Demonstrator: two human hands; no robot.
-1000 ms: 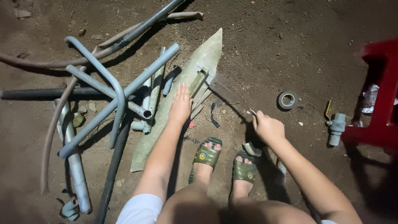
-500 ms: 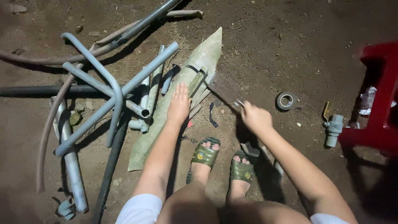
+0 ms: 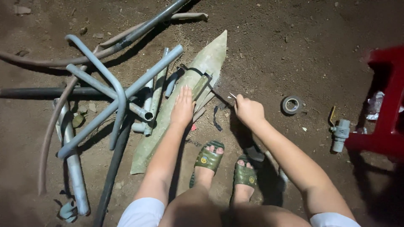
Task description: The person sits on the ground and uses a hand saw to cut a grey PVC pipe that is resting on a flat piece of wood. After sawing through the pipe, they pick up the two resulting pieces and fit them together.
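Observation:
I am squatting over a dirt floor. My left hand (image 3: 183, 107) lies flat, fingers together, pressing on a short greenish pipe piece (image 3: 201, 86). The piece rests on a long pointed pale-green slab (image 3: 210, 54). My right hand (image 3: 249, 111) is closed around a thin metal blade-like tool (image 3: 232, 96), whose tip points toward the pipe piece just left of it. What kind of tool it is I cannot make out. My feet in green sandals (image 3: 209, 157) are below the hands.
A tangle of grey bent pipes (image 3: 122, 90) and dark hoses (image 3: 42, 92) lies to the left. A roll of tape (image 3: 291, 105) and a grey ball valve (image 3: 338, 132) lie on the dirt at right, beside a red plastic stool (image 3: 389, 105).
My right hand has moved left and a little up with the thin tool, closer to the pipe piece. My left hand stays pressed in place.

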